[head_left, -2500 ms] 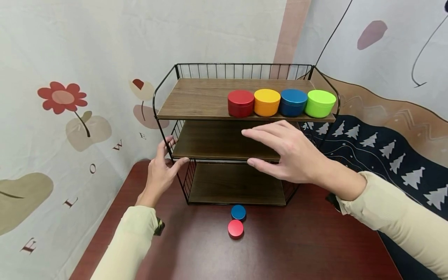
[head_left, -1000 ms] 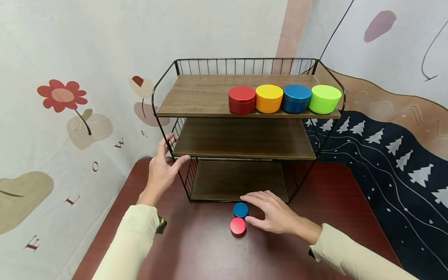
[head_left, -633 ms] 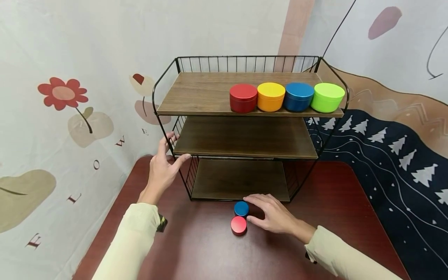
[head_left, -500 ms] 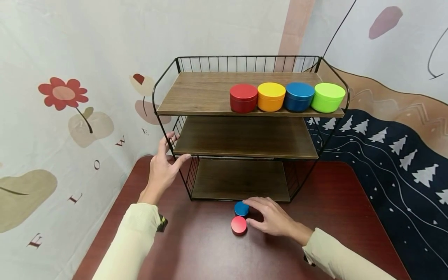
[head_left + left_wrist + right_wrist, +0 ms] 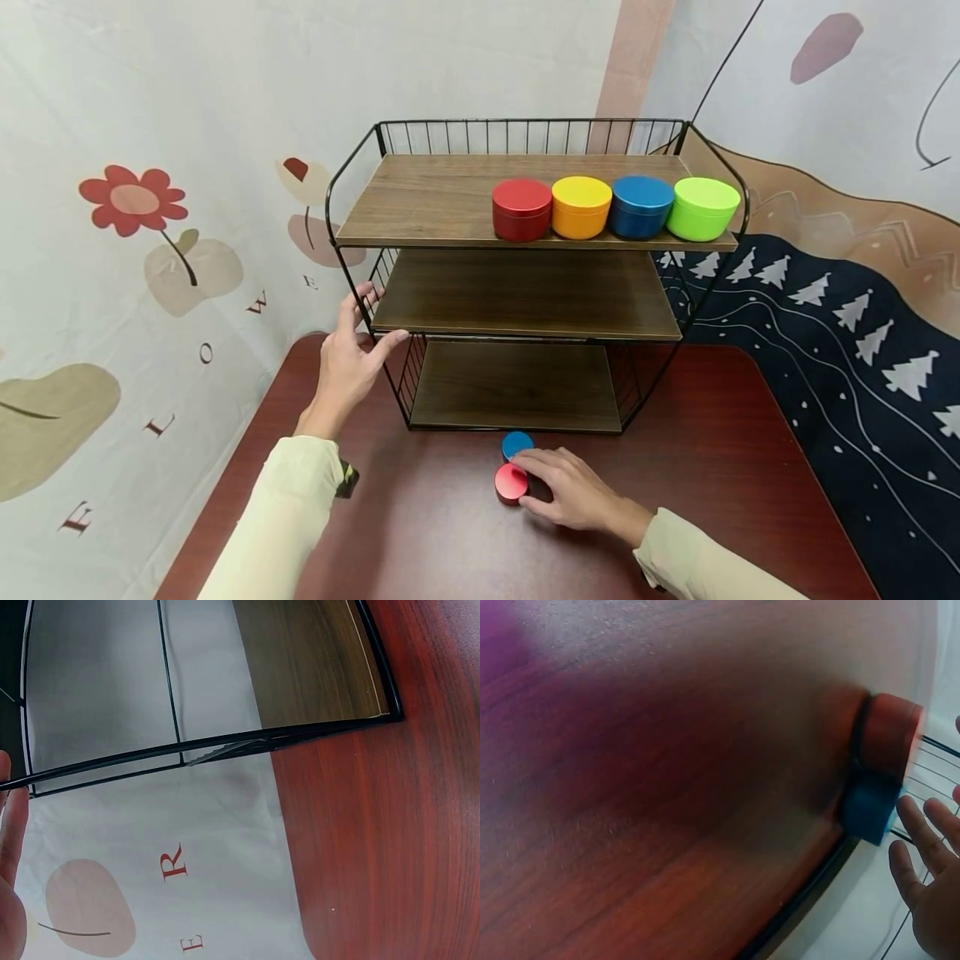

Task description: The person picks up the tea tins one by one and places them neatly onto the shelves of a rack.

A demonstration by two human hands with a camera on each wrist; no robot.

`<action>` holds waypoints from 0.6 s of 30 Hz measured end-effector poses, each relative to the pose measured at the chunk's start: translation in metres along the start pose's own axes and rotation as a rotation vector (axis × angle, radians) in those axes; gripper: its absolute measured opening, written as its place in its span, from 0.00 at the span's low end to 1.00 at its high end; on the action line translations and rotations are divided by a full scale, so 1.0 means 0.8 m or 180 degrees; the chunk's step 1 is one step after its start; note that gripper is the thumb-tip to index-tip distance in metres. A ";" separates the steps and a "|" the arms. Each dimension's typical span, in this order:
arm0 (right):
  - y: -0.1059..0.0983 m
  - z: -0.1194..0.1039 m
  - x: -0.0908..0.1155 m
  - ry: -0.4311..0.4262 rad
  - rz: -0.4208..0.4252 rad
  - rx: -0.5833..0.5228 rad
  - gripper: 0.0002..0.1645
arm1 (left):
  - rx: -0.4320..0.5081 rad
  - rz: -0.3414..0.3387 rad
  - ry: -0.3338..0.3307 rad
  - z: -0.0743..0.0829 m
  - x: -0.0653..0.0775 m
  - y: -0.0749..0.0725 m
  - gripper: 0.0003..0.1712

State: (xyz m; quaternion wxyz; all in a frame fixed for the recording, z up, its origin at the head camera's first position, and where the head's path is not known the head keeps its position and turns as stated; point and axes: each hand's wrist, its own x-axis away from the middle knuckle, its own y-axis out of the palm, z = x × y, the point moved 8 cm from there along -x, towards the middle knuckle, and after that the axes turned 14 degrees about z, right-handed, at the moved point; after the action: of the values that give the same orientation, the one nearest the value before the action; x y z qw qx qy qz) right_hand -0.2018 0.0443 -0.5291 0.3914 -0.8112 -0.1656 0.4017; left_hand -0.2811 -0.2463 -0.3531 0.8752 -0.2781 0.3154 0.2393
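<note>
On the table, in front of the rack, stand a small red round tin [image 5: 511,481] and a small blue round tin [image 5: 516,444], close together. My right hand [image 5: 567,489] is at the red tin's right side, thumb and forefinger spread around its edge. In the right wrist view its fingers [image 5: 924,837] look extended beside the blue tin [image 5: 870,806] and red tin [image 5: 890,735]; contact is unclear. My left hand [image 5: 345,371] holds the left post of the three-tier rack [image 5: 525,292], thumb in front and fingers behind. The left wrist view shows fingers [image 5: 11,832] at the black wire frame [image 5: 150,755].
Four-coloured larger tins line the rack's top board: red [image 5: 521,211], yellow [image 5: 581,208], blue [image 5: 641,208] and green [image 5: 702,209]. The rack stands on a dark red table [image 5: 420,533]. A printed cloth [image 5: 225,100] hangs behind.
My right hand has come down from in front of the rack to the small tins, then shifted from the blue one towards the red one. My left hand keeps its place on the rack.
</note>
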 end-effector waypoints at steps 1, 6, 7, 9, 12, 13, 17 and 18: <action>0.002 -0.001 0.001 -0.0014 -0.0014 0.0004 0.32 | 0.0003 0.0000 -0.0001 0.000 0.000 0.000 0.45; 0.013 -0.003 0.005 -0.0057 -0.0067 0.0043 0.33 | -0.0016 -0.0006 0.0011 -0.001 0.001 0.000 0.45; 0.015 -0.003 0.005 -0.0058 -0.0075 0.0051 0.33 | -0.0024 -0.0008 0.0014 0.000 0.001 0.000 0.45; 0.018 -0.003 0.006 -0.0043 -0.0094 0.0067 0.34 | -0.0036 -0.0009 0.0018 0.000 0.001 0.000 0.45; 0.022 -0.001 0.007 0.0006 -0.0143 0.0076 0.34 | -0.0046 0.0004 0.0028 0.000 0.000 0.000 0.46; 0.024 -0.001 0.007 0.0004 -0.0159 0.0096 0.34 | -0.0047 0.0009 0.0031 0.000 0.000 0.000 0.46; 0.029 -0.001 0.009 -0.0086 -0.0199 0.0181 0.35 | -0.0051 0.0008 0.0039 0.000 0.000 0.000 0.46; 0.030 -0.001 0.009 -0.0136 -0.0208 0.0218 0.35 | -0.0057 0.0004 0.0038 0.000 0.000 0.000 0.46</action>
State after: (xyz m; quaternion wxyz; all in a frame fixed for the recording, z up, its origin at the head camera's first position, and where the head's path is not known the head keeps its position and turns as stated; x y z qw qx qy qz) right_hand -0.1976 0.0328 -0.5511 0.4283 -0.7827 -0.1865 0.4113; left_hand -0.2810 -0.2466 -0.3534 0.8706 -0.2871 0.3185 0.2410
